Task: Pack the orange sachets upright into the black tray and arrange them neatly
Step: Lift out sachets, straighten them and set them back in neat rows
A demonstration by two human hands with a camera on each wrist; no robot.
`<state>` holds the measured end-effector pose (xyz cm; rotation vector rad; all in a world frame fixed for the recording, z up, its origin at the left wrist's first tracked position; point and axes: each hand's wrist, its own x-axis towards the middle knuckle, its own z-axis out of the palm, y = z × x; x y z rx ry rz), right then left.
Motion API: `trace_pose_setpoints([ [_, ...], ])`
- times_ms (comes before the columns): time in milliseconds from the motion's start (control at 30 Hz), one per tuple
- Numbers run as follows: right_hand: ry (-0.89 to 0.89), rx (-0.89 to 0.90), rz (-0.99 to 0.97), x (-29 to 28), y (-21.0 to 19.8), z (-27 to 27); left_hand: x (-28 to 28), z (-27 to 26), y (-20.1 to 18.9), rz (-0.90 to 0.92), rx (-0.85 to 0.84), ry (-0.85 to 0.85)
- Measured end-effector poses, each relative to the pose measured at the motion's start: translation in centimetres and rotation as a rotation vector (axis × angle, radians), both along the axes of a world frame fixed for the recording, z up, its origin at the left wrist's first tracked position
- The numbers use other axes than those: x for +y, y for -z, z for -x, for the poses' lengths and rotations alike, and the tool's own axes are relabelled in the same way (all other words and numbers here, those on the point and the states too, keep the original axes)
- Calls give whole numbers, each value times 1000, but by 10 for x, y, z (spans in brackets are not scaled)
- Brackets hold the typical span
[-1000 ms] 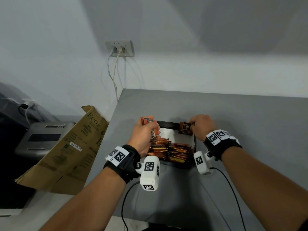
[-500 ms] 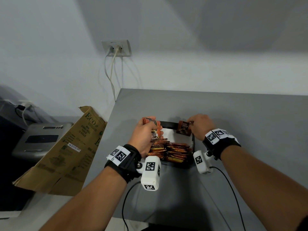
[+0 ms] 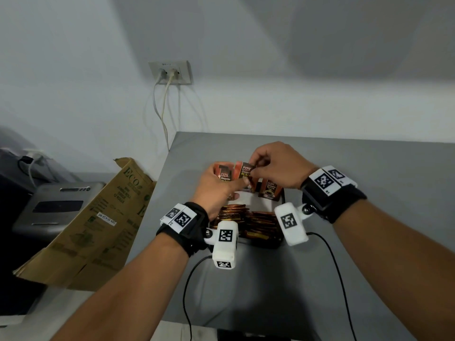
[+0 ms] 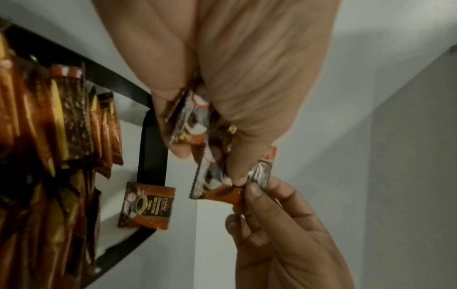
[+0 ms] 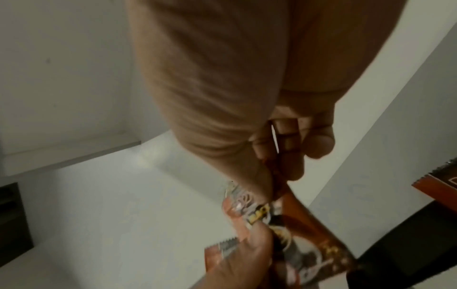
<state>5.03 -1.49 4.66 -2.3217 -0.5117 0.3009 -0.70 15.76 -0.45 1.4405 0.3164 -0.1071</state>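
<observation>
Grey surface (image 3: 369, 217) fills the lower and right part of the head view, with two forearms entering from the bottom edge. Just above frame centre, the black tray (image 3: 268, 243) sits on it; its near end is packed with a dense row of orange sachets (image 3: 256, 222) standing on edge, and bare white tray floor shows beyond them. One single sachet (image 3: 269, 190) stands upright against the far right wall of the tray. Over the tray's far end, the left hand (image 3: 216, 190) has its fingers curled around a small bundle of sachets (image 3: 224, 174); the left wrist view shows thumb and fingers clamped on them. The right hand (image 3: 278, 166) meets it there, thumb and forefinger pinching the top corner of one held sachet (image 3: 245, 169), which the left thumb also touches. At the left of the frame, a folded cardboard box (image 3: 98, 225) leans against the surface edge, with a grey device (image 3: 56, 205) beside it. On the white wall at upper centre, a wall socket (image 3: 170, 73) carries two plugged cables.
</observation>
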Motion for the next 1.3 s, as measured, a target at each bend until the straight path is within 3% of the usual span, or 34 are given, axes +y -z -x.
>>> trace_pose_setpoints([
  [133, 51, -62, 208, 5, 15, -17, 18, -2, 9, -77, 65, -170],
  [500, -19, 34, 553, 30, 65, -33, 42, 12, 20, -108, 89, -144],
  [767, 8, 74, 594, 31, 73, -36, 49, 17, 25, -78, 116, -133],
  [1300, 66, -26, 499, 25, 76, -34, 45, 17, 26, -72, 123, -119],
])
